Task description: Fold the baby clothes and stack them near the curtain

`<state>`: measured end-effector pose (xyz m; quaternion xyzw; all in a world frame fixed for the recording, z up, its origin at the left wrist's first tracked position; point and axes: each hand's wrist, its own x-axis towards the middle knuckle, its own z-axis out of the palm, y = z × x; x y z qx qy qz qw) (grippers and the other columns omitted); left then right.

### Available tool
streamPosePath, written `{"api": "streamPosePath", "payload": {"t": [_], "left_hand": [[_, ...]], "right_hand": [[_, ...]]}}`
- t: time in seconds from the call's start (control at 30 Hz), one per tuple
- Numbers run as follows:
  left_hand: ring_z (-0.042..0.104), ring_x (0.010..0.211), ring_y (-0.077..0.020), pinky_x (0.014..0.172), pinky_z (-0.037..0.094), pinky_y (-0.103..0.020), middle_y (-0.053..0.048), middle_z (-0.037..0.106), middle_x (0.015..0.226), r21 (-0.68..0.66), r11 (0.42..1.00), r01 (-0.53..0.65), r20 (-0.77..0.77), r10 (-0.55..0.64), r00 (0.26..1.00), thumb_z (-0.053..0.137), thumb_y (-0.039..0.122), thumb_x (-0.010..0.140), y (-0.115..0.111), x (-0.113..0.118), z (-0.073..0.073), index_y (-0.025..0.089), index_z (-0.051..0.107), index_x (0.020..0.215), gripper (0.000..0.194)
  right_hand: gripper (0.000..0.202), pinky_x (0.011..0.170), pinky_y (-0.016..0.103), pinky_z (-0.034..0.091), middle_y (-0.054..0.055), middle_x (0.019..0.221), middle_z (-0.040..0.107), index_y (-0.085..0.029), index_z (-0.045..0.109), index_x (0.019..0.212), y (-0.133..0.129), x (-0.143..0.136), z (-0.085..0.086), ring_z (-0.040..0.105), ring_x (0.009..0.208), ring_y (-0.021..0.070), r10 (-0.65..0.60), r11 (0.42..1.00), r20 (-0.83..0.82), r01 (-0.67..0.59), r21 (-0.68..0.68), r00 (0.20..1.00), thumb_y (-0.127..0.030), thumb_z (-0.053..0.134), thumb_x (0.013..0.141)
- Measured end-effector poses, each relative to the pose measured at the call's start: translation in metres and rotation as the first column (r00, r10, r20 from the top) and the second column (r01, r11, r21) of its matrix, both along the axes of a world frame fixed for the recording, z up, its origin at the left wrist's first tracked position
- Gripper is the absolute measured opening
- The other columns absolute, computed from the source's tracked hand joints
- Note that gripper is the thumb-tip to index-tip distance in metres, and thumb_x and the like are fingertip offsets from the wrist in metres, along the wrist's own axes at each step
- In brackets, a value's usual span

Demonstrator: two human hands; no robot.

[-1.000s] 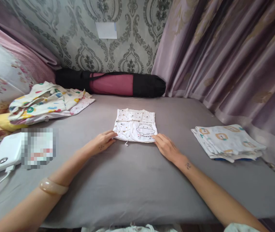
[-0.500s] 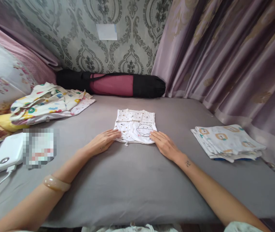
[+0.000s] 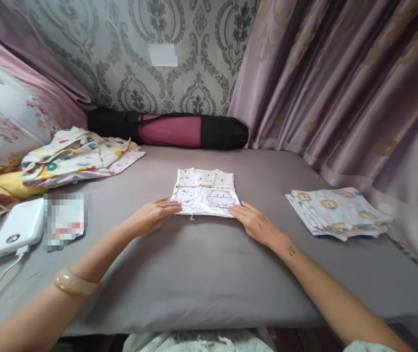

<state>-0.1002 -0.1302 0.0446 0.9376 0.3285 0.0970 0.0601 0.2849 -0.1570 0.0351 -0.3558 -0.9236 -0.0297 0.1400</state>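
Observation:
A small white baby garment (image 3: 206, 193), folded into a near-square, lies flat on the grey sheet. It shows tiny scattered prints, a hippo-like cartoon outline and a short tie at its near edge. My left hand (image 3: 153, 215) rests at its near left corner, fingers stretched out over the cloth. At the near right corner, my right hand (image 3: 255, 221) touches the edge with extended fingers. Both hands lie palm down; their thumbs are mostly hidden.
Folded printed cloths (image 3: 337, 210) are stacked at right. Loose patterned clothes (image 3: 80, 154) lie at left, near a white power bank (image 3: 20, 227) with a cable and a blurred-out item (image 3: 65, 222). A black and maroon roll bag (image 3: 168, 130) lies against the wall.
The view has shifted slightly. My right hand's fingers have slid off the cartoon print toward the near right corner, and my left hand has moved slightly toward me. The garment stays folded.

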Motion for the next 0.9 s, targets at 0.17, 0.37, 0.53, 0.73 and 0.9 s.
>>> {"api": "streamPosePath", "payload": {"t": [0.17,0.37,0.53,0.73,0.9], "left_hand": [[0.055,0.126,-0.0155,0.116,0.031,-0.040,-0.003,0.060,0.135,-0.048,0.998,0.032,-0.002,-0.032,0.999,0.032,0.017,0.097,-0.018,0.000,0.010,0.026,0.055,0.133,0.044],[0.066,0.104,-0.0175,0.094,0.049,-0.030,-0.004,0.071,0.116,-0.109,0.982,-0.154,0.142,0.168,0.975,0.035,0.024,0.096,-0.009,0.007,0.013,0.025,0.063,0.123,0.038],[0.069,0.083,-0.0179,0.077,0.052,-0.027,-0.005,0.074,0.100,-0.152,0.901,-0.406,0.304,0.434,0.848,0.039,0.026,0.091,0.019,0.026,0.010,0.023,0.066,0.116,0.037],[0.068,0.087,-0.0203,0.081,0.050,-0.029,-0.007,0.073,0.104,-0.076,0.826,-0.558,0.421,0.534,0.733,0.041,0.023,0.088,0.060,0.043,-0.002,0.021,0.068,0.113,0.037],[0.065,0.099,-0.0217,0.084,0.049,-0.029,-0.007,0.071,0.109,-0.077,0.768,-0.635,0.401,0.607,0.686,0.041,0.018,0.086,0.094,0.054,-0.010,0.021,0.067,0.113,0.038]], "right_hand": [[0.058,0.113,0.044,0.037,0.007,0.133,0.061,-0.018,0.055,0.132,-0.019,0.003,0.008,0.055,0.125,0.0173,0.022,0.999,0.017,-0.022,-0.047,1.000,0.006,0.032,0.085],[0.046,0.106,0.041,0.044,0.005,0.119,0.069,-0.021,0.062,0.122,-0.006,-0.002,0.017,0.064,0.109,0.0176,-0.072,0.993,-0.127,0.059,-0.107,0.989,-0.002,0.037,0.089],[0.036,0.090,0.030,0.050,0.004,0.112,0.071,-0.024,0.066,0.115,0.028,-0.016,0.024,0.065,0.103,0.0196,-0.373,0.927,-0.283,0.343,-0.150,0.884,-0.014,0.041,0.092],[0.038,0.090,0.029,0.047,0.006,0.119,0.067,-0.023,0.063,0.120,0.064,-0.033,0.027,0.061,0.106,0.0210,-0.535,0.842,-0.290,0.531,-0.101,0.793,-0.016,0.037,0.093],[0.039,0.087,0.029,0.044,0.008,0.117,0.065,-0.023,0.060,0.124,0.091,-0.045,0.026,0.059,0.106,0.0216,-0.622,0.779,-0.230,0.622,-0.085,0.748,-0.017,0.033,0.096]]}}
